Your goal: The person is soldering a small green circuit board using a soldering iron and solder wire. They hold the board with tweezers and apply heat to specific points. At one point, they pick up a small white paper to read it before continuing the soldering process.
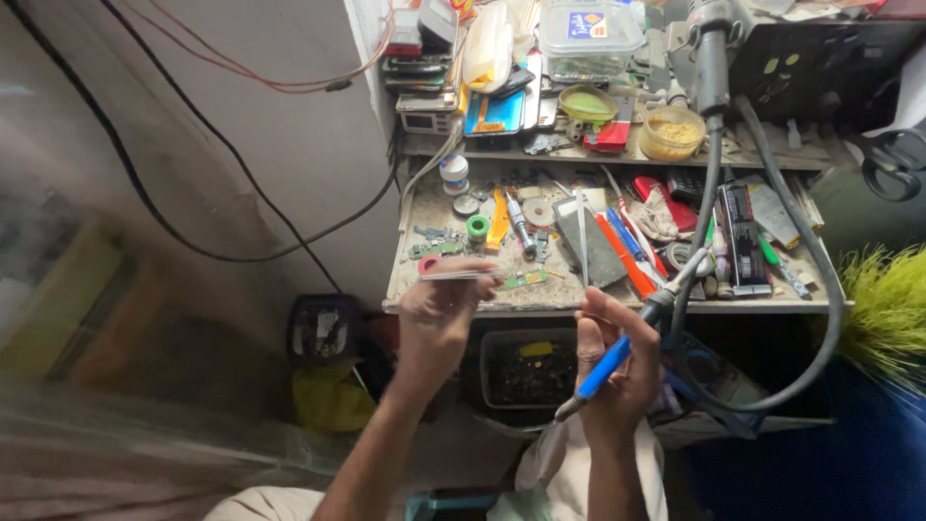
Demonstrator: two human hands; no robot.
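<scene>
My left hand [436, 314] holds a thin flat phone-like slab [453, 272] edge-on, pinched between thumb and fingers, just in front of the workbench edge. My right hand [617, 367] grips a blue-handled soldering iron [606, 367] like a pen, its tip pointing up right near the bench's front edge and its cord trailing down. A small green circuit board [522, 280] lies on the bench between the two hands.
The cluttered workbench [463, 307] carries tweezers, an orange pry tool [498, 220], solder reels, a black multimeter-like device [744, 239] and a grey hose [820, 280]. A shelf behind holds stacked phones [422, 77] and a plastic box [588, 34]. A dark bin [529, 371] sits below.
</scene>
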